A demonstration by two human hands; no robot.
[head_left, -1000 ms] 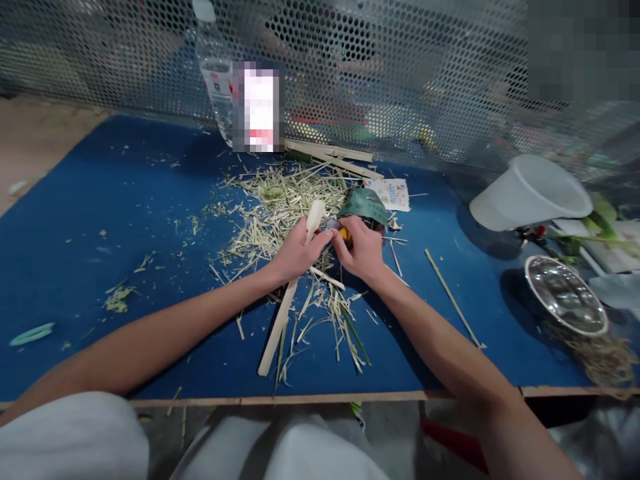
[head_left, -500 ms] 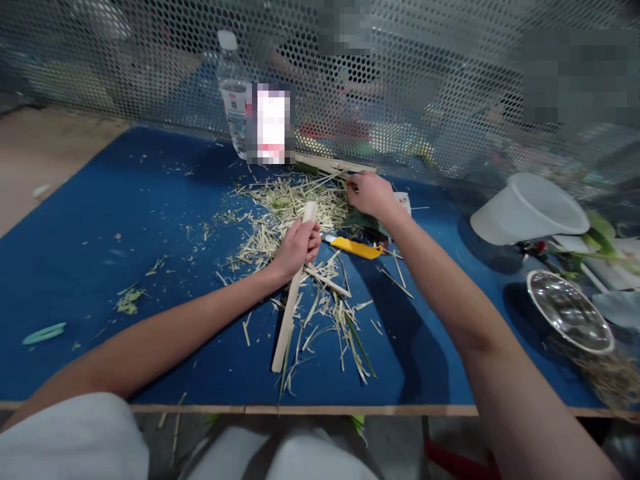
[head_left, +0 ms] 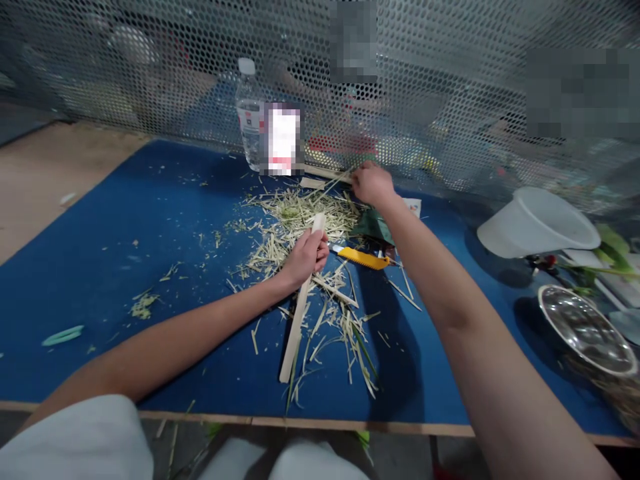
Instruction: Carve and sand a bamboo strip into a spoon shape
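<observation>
Left hand [head_left: 305, 259] closes firmly around a pale stalk [head_left: 299, 327], with a yellow utility knife [head_left: 361, 258] at its 2 o'clock. Right hand [head_left: 373, 185] curls above stalk shreds [head_left: 300, 213]; whether it holds anything, I cannot tell. Careless reaching could meet the blade and cut skin.

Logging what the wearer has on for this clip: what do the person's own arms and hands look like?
The left hand and right hand are bare, with no gloves. The left forearm and right forearm are uncovered, with no watch or band showing. White fabric, apparently a short sleeve, shows at the top of the left arm; no sleeve shows on the right arm.
</observation>
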